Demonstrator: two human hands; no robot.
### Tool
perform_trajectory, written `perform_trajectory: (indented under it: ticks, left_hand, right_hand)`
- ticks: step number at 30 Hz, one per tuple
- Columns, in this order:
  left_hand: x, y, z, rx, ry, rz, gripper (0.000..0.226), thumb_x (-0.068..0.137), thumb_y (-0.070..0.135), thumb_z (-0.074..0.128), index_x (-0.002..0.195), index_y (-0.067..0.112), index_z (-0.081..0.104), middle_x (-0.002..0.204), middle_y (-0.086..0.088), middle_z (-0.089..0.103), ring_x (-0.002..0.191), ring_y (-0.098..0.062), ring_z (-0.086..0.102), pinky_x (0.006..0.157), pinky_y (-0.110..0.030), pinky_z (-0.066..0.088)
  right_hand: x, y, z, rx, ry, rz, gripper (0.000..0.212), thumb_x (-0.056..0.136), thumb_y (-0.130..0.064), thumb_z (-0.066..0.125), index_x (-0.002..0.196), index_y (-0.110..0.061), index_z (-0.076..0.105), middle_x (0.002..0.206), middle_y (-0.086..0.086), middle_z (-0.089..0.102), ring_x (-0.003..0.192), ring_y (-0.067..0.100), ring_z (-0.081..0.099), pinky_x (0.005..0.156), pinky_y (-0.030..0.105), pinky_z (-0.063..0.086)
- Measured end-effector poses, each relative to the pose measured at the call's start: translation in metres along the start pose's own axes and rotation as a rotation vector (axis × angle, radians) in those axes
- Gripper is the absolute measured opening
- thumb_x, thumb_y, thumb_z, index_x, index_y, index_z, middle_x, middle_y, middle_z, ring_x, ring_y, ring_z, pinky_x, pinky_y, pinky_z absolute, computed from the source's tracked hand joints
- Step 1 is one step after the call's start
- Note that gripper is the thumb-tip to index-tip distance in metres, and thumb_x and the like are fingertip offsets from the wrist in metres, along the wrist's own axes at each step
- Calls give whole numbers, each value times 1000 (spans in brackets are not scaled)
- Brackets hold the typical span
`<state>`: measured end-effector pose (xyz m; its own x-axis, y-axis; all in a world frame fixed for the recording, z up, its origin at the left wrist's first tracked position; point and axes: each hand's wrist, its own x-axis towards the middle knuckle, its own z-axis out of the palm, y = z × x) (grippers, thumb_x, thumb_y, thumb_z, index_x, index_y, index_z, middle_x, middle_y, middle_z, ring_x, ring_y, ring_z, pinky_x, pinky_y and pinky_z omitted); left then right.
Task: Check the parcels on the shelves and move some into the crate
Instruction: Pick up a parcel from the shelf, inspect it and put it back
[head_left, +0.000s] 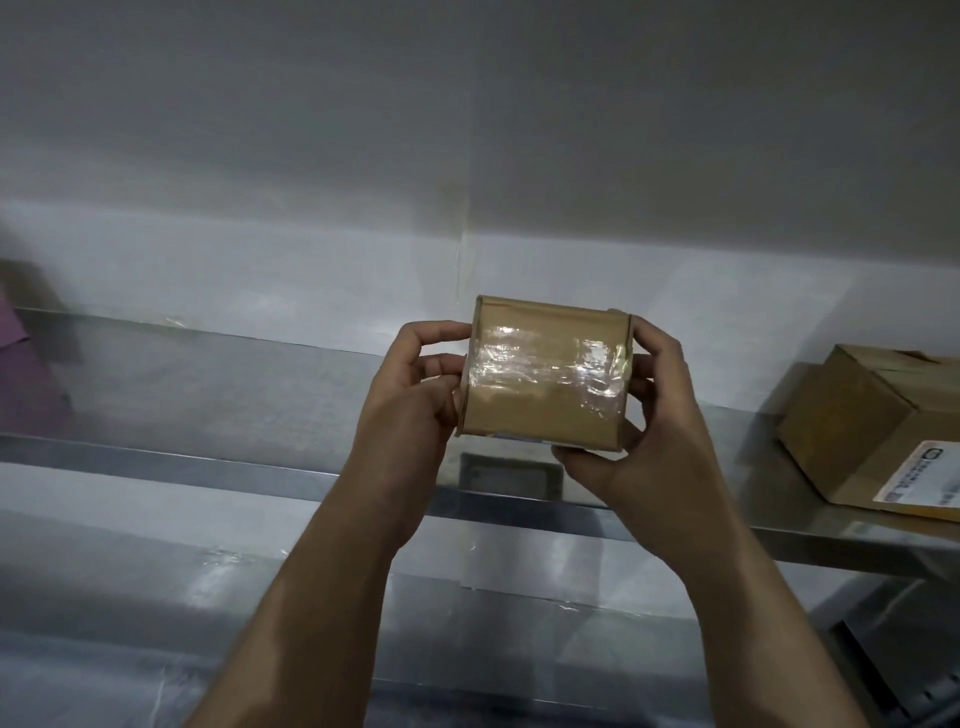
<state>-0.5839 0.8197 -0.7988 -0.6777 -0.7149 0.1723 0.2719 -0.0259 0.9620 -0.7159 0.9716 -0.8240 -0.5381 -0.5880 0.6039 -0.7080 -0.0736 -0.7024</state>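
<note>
Cardboard parcel held up for a look

Brown cardboard, banded with shiny clear tape, is what the person lifts in front of them: a small square parcel (545, 374) raised above the steel shelf (208, 384), apart from it. I judge it is tilted toward the eyes so a face or label can be checked. The left hand (415, 400) closes on the left edge, fingers curled round it, thumb on the near side. The right hand (644, 431) clamps the right edge and cups the lower corner. Both are narrowly closed on the box. A larger brown carton with a white label (872, 431) sits on the shelf, well to the right. No crate is visible.
</note>
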Motion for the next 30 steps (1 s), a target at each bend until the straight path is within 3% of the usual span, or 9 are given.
perform_trajectory:
  ticks: [5,9,12,14,16,19,22,25,30]
  left_hand:
    - [2,-1,-2,22,-6,35,50,92,-8,42,115,26,70,112,-11,76,94,-26,73,74,-35,56]
    - [3,-9,-6,81,47,26,49,80,27,61,125,41,71,126,3,73,120,-17,67,96,-34,52]
    - [3,-15,-7,10,62,-41,75,75,53,73,147,44,53,135,12,66,122,-3,60,92,-25,45]
    - [4,-18,-7,-25,-10,-106,94,66,63,80,152,46,46,137,12,69,130,-15,61,107,-39,46]
    - [3,-18,-3,-7,-96,-106,94,65,64,79,151,49,44,133,15,71,131,-25,64,116,-55,44]
    - [6,-21,-1,-10,-159,-40,80,83,49,73,155,44,40,136,9,71,127,-27,68,110,-55,51]
    - [10,-23,-8,-41,-160,-35,72,88,38,66,155,37,42,138,3,70,124,-29,69,106,-52,56]
    - [11,-27,-14,0,-187,-69,68,86,37,64,151,37,46,132,4,72,120,-30,72,102,-52,59]
    - [12,-32,-10,48,-197,-107,61,87,43,69,145,45,49,121,8,76,109,-27,76,85,-50,65]
  right_hand:
    - [0,-4,-3,27,-1,3,105,66,-2,98,151,-22,39,151,3,45,137,19,53,99,32,61]
    - [1,-14,-7,214,57,134,101,63,6,96,144,-26,44,140,-9,57,128,10,61,91,28,63]
    - [0,-14,-9,456,119,270,96,59,-14,98,139,-24,48,126,-4,73,115,16,73,83,31,65]
    - [1,-13,-6,563,103,340,110,54,-37,101,145,-19,42,126,0,76,118,22,74,90,38,64]
    - [1,-11,1,701,97,399,112,58,-37,98,148,-22,33,130,1,74,124,26,71,96,43,62]
    - [1,-13,7,758,23,491,91,69,-33,85,146,-29,36,130,-2,74,122,28,72,100,50,61]
    - [-1,-7,2,663,-20,579,74,72,-46,77,136,-24,49,117,-3,79,114,25,76,105,54,57]
    - [-2,-5,-4,587,24,582,75,70,-49,74,138,-25,54,115,-2,80,112,26,76,102,48,59]
    - [-1,2,-2,526,20,544,69,83,-33,75,148,-34,52,117,-6,79,113,20,76,100,42,60]
